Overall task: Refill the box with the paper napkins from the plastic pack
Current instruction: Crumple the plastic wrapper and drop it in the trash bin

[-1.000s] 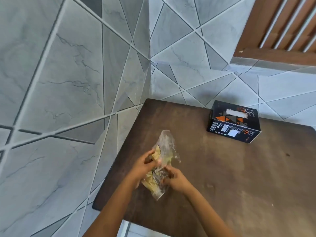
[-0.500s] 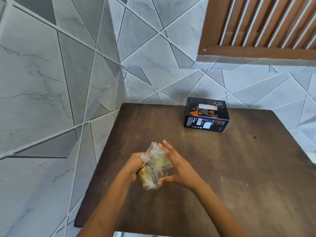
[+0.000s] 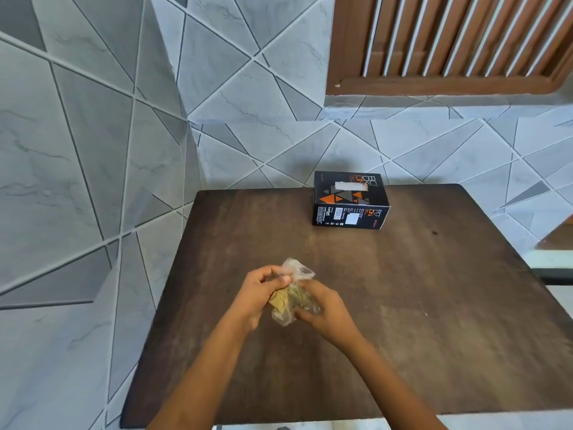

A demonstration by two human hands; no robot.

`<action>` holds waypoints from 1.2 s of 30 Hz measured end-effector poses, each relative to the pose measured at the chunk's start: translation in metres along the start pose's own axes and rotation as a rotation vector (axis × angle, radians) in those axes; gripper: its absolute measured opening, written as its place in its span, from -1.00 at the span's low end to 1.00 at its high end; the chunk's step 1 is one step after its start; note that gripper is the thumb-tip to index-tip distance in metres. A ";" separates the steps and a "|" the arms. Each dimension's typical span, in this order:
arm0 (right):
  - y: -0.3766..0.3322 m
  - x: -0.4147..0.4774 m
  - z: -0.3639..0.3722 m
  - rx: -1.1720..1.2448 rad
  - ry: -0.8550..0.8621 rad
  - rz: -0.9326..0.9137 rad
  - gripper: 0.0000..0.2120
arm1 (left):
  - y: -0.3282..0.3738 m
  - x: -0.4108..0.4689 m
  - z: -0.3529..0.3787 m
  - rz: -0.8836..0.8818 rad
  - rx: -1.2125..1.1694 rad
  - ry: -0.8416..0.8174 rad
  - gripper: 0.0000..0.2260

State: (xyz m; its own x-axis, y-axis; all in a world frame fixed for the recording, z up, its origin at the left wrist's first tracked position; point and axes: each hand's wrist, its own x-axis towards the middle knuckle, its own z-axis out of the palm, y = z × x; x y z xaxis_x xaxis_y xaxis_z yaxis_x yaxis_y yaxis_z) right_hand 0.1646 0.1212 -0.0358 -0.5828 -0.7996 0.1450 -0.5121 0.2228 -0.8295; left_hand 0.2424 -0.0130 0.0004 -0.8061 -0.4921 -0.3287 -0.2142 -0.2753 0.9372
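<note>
over table (image 3: 434, 305), both hands pinch plastic pack (image 3: 293, 293) w/ prob. napkins; box (image 3: 350, 200) apart.

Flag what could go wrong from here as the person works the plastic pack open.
1. Both the left hand and right hand grip the crumpled plastic pack above the table; a hard tug could tear the film and spill the napkins.
2. The box sits at the far table edge, so a careless reach might push it off.
</note>
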 end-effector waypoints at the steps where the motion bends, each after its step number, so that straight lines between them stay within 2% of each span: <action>1: -0.001 -0.003 -0.002 0.121 0.021 0.043 -0.50 | 0.000 0.001 0.001 -0.018 -0.060 0.032 -0.88; 3: -0.002 -0.009 -0.006 0.327 0.038 0.104 -0.31 | 0.000 0.005 0.000 -0.057 -0.163 0.072 -0.80; 5: -0.003 -0.013 -0.008 0.349 0.030 0.115 -0.25 | -0.001 0.006 0.004 -0.101 -0.240 0.050 -0.77; 7: -0.004 -0.015 -0.009 0.287 0.046 0.115 -0.36 | -0.005 0.005 0.013 -0.159 -0.327 0.039 -0.76; 9: -0.003 -0.017 -0.011 0.277 0.153 0.148 -0.47 | -0.009 0.004 0.024 -0.191 -0.332 0.039 -0.77; 12: 0.007 -0.024 -0.019 0.175 0.319 0.174 -0.67 | -0.013 -0.001 0.039 -0.172 -0.109 -0.009 -0.84; 14: 0.016 -0.029 -0.028 0.130 0.394 0.214 -0.77 | -0.011 -0.007 0.046 -0.150 0.017 -0.171 -0.84; 16: 0.023 -0.030 -0.038 0.098 0.430 0.257 -0.78 | -0.010 -0.010 0.052 -0.130 0.058 -0.343 -0.72; 17: 0.025 -0.030 -0.044 0.073 0.430 0.272 -0.78 | -0.010 -0.010 0.056 -0.109 0.088 -0.377 -0.65; 18: 0.027 -0.031 -0.049 0.052 0.422 0.285 -0.79 | -0.009 -0.009 0.061 -0.078 0.122 -0.376 -0.61; 20: 0.029 -0.033 -0.058 0.042 0.402 0.300 -0.78 | -0.008 -0.006 0.071 -0.036 0.156 -0.291 -0.66; 24: 0.039 -0.052 -0.086 0.158 0.387 0.369 -0.81 | -0.006 -0.005 0.105 -0.063 0.133 -0.178 -0.78; 29: 0.065 -0.088 -0.143 0.319 0.415 0.430 -0.65 | -0.014 -0.006 0.181 -0.081 0.137 -0.111 -0.78; 32: 0.086 -0.115 -0.192 0.344 0.464 0.446 -0.77 | -0.022 -0.004 0.245 -0.095 0.139 -0.090 -0.80; 36: 0.118 -0.155 -0.264 0.453 0.410 0.449 -0.83 | -0.029 -0.004 0.334 -0.081 0.149 -0.106 -0.79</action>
State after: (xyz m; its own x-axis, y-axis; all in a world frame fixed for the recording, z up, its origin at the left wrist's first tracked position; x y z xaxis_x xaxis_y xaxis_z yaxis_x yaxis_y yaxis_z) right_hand 0.0272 0.4186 -0.0138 -0.9074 -0.3951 -0.1436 0.0877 0.1562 -0.9838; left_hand 0.0674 0.2732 0.0132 -0.8350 -0.3811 -0.3968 -0.3536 -0.1810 0.9177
